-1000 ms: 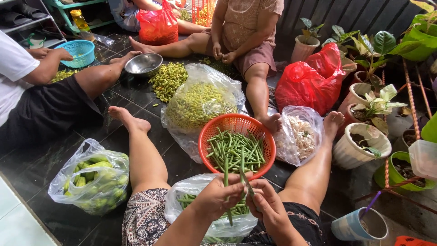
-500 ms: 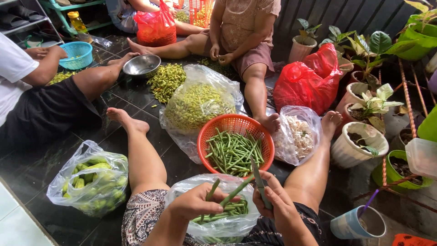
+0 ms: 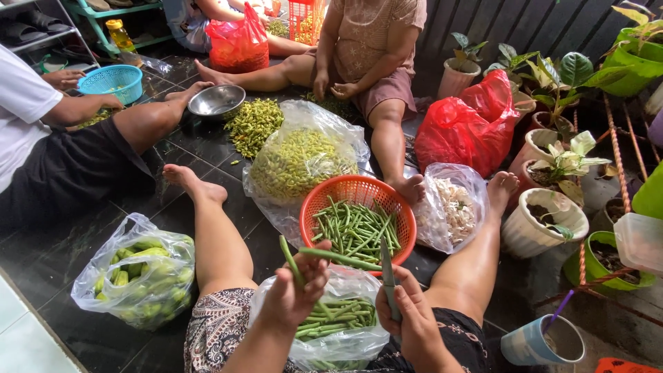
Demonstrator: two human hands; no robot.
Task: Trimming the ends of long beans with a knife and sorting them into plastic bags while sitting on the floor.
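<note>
Beans point(image 3: 324, 257), two long green ones gripped in left hand point(image 3: 298, 290) fingers just below orange basket point(image 3: 358, 220), right hand point(image 3: 407, 314) fingers closed on one knife point(image 3: 388, 280), clear bag point(image 3: 331, 324) of beans under both hands, two red bags point(image 3: 461, 131) beyond basket.

Sat far left: blue basket point(image 3: 110, 81), steel bowl point(image 3: 215, 101). Slumped far right: red bag point(image 3: 467, 129). Stood near right: white pot point(image 3: 542, 224).

The single head camera looks steeply down and forward from just above the seated person's lap, close over both hands, past outstretched legs across the dark tiled floor point(image 3: 41, 276) toward people sitting opposite.
</note>
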